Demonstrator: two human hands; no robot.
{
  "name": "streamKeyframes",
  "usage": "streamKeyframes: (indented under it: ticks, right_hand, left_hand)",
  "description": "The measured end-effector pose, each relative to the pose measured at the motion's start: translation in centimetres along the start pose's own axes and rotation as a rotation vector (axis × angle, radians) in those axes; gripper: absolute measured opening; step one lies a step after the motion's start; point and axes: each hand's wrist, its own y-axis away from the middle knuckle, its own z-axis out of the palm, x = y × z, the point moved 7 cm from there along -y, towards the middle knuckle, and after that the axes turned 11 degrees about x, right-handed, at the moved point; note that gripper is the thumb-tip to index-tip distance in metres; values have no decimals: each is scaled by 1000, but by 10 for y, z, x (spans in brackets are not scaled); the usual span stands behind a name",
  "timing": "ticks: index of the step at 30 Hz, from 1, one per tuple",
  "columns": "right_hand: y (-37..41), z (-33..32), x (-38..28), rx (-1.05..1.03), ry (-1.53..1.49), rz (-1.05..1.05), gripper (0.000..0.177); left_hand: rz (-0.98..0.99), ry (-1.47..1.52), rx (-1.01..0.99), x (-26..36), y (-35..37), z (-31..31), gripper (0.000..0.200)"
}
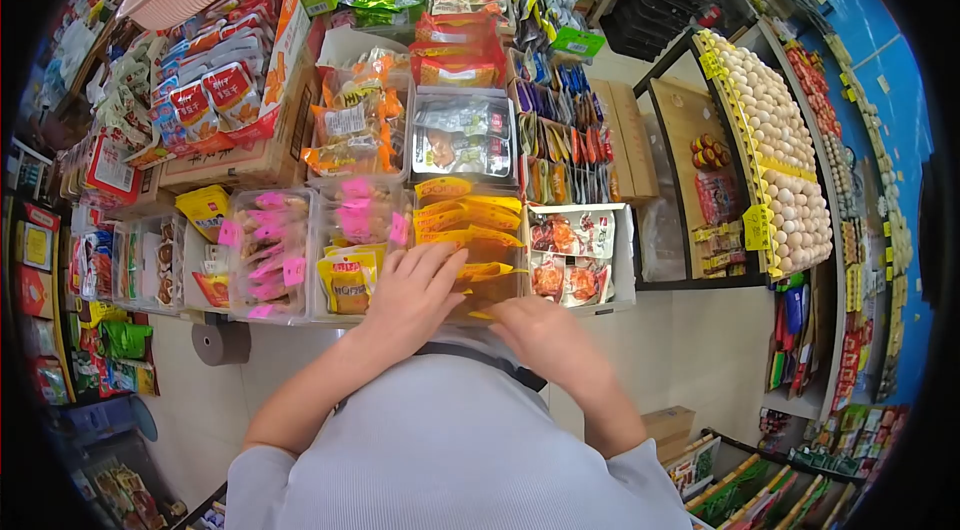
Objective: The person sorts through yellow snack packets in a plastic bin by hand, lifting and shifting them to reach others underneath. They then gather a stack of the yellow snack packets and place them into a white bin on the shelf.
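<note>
A clear plastic bin holds a row of yellow snack packets (468,220) standing one behind another, directly in front of me. My left hand (412,298) lies over the bin's front left part, its fingers stretched out and resting at the packets' edge. At the bin's front right corner is my right hand (548,338), smeared by motion, its fingertips by the edge of a low yellow packet; whether they grip it cannot be made out. Left of my left hand, a yellow pouch (350,278) stands in the neighbouring bin. A white box of red-and-white meat packets (572,252) sits to the right.
Pink-labelled packets (270,250) fill a clear bin at left. Behind stand a tub of dark vacuum packs (463,135) and a carton of red-and-blue packets (215,95). Egg trays (775,140) slope on a rack at right. A grey roll (221,342) hangs below the table's edge.
</note>
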Motion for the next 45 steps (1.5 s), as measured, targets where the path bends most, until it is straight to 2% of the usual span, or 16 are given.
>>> streamKeyframes:
  ticks: [2, 5, 8, 11, 17, 20, 23, 26, 29, 32, 35, 38, 41, 45]
  right_hand:
    - [5, 19, -1, -1, 51, -34, 11]
    - [8, 32, 4, -2, 100, -11, 10]
    - [6, 33, 4, 2, 92, -18, 9]
    - [5, 41, 6, -157, 62, 19, 20]
    - [5, 34, 8, -89, 40, -58, 22]
    - [3, 0, 2, 54, 4, -113, 13]
    - [-1, -44, -8, 92, -60, -154, 29]
    - [-3, -103, -7, 183, -197, -76, 39]
    - [1, -142, 11, 350, -121, 9, 33]
    - [-1, -151, 27, 584, -159, 28, 24]
    - [2, -146, 45, 738, -172, 124, 24]
    - [-5, -137, 46, 686, -132, 100, 25]
    - [-15, -128, 47, 600, -115, 67, 29]
    - [-24, -118, 49, 545, -94, 22, 20]
  left_hand:
    - [15, -4, -16, -2, -2, 14, 48]
    - [111, -6, -72, -7, 8, 36, 41]
    - [130, -7, -35, -5, 10, 36, 36]
    - [143, 3, -65, -6, 11, 37, 33]
    - [-76, 179, 52, -27, -1, 17, 31]
    - [-193, 165, 86, -46, -7, 2, 26]
    - [-165, 87, 31, -49, -13, 5, 24]
    - [-25, -158, -5, -39, -15, 15, 24]
    - [-46, -265, -22, -39, -8, 25, 27]
    - [-71, -241, -49, -39, -6, 27, 25]
    - [-9, -119, -57, -30, -9, 22, 23]
    - [63, -58, -101, -24, -4, 24, 20]
    - [-9, 1, -112, -31, 5, 29, 19]
    - [-50, 47, -221, -33, 7, 27, 19]
